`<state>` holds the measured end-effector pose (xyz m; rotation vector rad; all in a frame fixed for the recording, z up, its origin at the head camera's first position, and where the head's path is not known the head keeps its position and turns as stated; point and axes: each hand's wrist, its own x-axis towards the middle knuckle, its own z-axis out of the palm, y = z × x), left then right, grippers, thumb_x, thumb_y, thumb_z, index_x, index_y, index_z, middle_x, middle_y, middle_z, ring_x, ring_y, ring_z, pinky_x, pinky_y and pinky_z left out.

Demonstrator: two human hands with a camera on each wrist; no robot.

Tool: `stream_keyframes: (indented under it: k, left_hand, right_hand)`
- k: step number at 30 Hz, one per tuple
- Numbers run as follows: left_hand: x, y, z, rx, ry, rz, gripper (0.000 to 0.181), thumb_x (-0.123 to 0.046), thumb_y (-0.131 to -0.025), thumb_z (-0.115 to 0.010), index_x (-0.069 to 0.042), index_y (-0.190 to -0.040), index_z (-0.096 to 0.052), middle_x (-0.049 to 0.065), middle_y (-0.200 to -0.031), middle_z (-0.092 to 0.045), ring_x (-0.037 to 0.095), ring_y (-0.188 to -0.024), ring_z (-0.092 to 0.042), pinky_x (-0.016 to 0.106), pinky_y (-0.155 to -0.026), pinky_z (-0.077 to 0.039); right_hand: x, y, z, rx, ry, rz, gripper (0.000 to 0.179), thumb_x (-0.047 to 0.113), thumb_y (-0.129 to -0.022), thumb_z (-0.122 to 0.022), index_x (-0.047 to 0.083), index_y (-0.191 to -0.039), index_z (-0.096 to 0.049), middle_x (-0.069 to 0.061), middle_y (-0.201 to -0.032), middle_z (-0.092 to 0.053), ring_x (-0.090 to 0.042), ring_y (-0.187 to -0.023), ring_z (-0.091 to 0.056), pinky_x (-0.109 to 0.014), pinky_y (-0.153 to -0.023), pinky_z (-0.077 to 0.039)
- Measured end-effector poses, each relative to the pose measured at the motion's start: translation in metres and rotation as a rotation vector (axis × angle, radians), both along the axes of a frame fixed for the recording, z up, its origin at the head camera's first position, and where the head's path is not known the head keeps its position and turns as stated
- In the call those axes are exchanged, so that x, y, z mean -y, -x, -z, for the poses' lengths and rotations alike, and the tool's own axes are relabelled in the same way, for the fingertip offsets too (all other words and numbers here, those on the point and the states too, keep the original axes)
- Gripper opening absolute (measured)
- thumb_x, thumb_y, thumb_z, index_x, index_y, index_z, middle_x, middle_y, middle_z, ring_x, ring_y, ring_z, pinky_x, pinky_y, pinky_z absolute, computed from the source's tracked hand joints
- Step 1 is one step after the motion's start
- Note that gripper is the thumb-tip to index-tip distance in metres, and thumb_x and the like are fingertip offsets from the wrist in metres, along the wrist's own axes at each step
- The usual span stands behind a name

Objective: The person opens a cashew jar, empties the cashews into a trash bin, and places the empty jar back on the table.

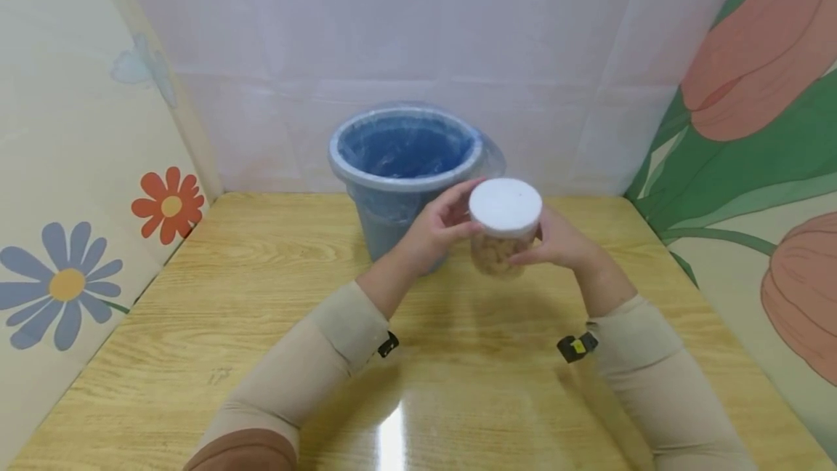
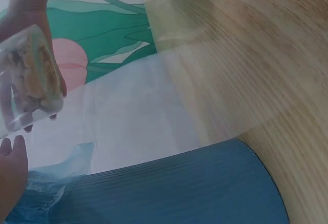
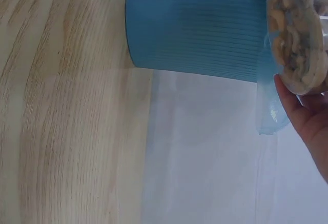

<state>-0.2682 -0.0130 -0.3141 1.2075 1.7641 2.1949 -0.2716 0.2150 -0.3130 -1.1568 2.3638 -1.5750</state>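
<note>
A clear jar (image 1: 498, 254) with a white lid (image 1: 506, 203) is held up above the table, between both hands. Pale, curved nuts that look like cashews (image 3: 291, 42) show through its bottom in the right wrist view. My right hand (image 1: 561, 242) grips the jar's body from the right, with the thumb across its front. From the left, my left hand (image 1: 433, 232) holds the lid's edge between thumb and fingers; the far fingertips are partly hidden. In the left wrist view the jar's side (image 2: 36, 75) faces the camera, and only part of the left hand (image 2: 11, 170) shows.
A blue bucket (image 1: 382, 220), lined with a clear bluish plastic bag (image 1: 493, 158), stands just behind the hands on the wooden table (image 1: 275, 296). A white sheet (image 1: 366, 27) hangs behind it. Flower-painted panels (image 1: 726, 187) flank both sides.
</note>
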Motion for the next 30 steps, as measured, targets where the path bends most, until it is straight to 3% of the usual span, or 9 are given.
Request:
stream_keyframes:
  k: [3,10,18,21,25,30]
  left_hand:
    - [0.001,0.001,-0.001,-0.009,-0.003,0.033,0.093,-0.044,-0.069,-0.073,0.002,-0.139,-0.031,0.02,-0.139,-0.037,0.025,-0.125,-0.041,0.037,-0.103,-0.036]
    - [0.004,0.002,-0.003,-0.001,0.066,0.082,0.101,-0.047,-0.065,-0.075,-0.001,-0.141,-0.028,0.021,-0.136,-0.039,0.026,-0.116,-0.048,0.038,-0.099,-0.04]
    - [0.005,0.002,-0.007,0.036,0.097,0.153,0.105,-0.044,-0.064,-0.078,-0.005,-0.144,-0.023,0.021,-0.137,-0.036,0.028,-0.12,-0.043,0.039,-0.1,-0.038]
    - [0.004,0.0,-0.009,0.036,0.096,0.136,0.097,-0.035,-0.069,-0.078,-0.006,-0.143,-0.024,0.019,-0.136,-0.037,0.028,-0.119,-0.044,0.038,-0.1,-0.039]
    - [0.001,-0.002,-0.011,0.03,0.082,0.085,0.082,-0.008,-0.075,-0.073,-0.007,-0.142,-0.028,0.017,-0.134,-0.04,0.027,-0.118,-0.045,0.037,-0.099,-0.04]
    - [-0.002,-0.006,-0.012,0.003,0.096,-0.033,0.081,0.005,-0.074,-0.068,-0.011,-0.142,-0.029,0.013,-0.135,-0.042,0.024,-0.121,-0.044,0.035,-0.103,-0.036]
  right_hand:
    - [0.0,-0.001,-0.001,0.007,0.003,-0.034,0.089,-0.003,-0.062,-0.074,-0.004,-0.136,-0.025,-0.018,-0.132,-0.039,-0.019,-0.118,-0.041,-0.051,-0.102,-0.031]
    - [0.003,-0.003,-0.002,0.022,0.01,-0.142,0.086,-0.001,-0.063,-0.075,-0.007,-0.134,-0.026,-0.01,-0.128,-0.043,-0.018,-0.117,-0.043,-0.036,-0.1,-0.037]
    - [0.007,-0.002,-0.001,0.028,0.005,-0.192,0.087,0.003,-0.065,-0.074,-0.007,-0.135,-0.024,-0.016,-0.131,-0.04,-0.019,-0.118,-0.043,-0.037,-0.1,-0.038]
    - [0.007,-0.002,-0.001,0.032,0.004,-0.169,0.087,0.001,-0.065,-0.073,-0.006,-0.136,-0.023,-0.019,-0.132,-0.037,-0.02,-0.118,-0.041,-0.041,-0.101,-0.036]
    - [0.008,-0.002,-0.002,0.027,-0.001,-0.134,0.088,-0.002,-0.065,-0.072,-0.004,-0.137,-0.022,-0.019,-0.133,-0.036,-0.022,-0.12,-0.039,-0.048,-0.102,-0.031]
    - [0.01,-0.003,-0.002,0.014,0.005,-0.079,0.088,-0.003,-0.067,-0.072,-0.002,-0.139,-0.021,-0.018,-0.136,-0.034,-0.028,-0.123,-0.036,-0.053,-0.104,-0.028]
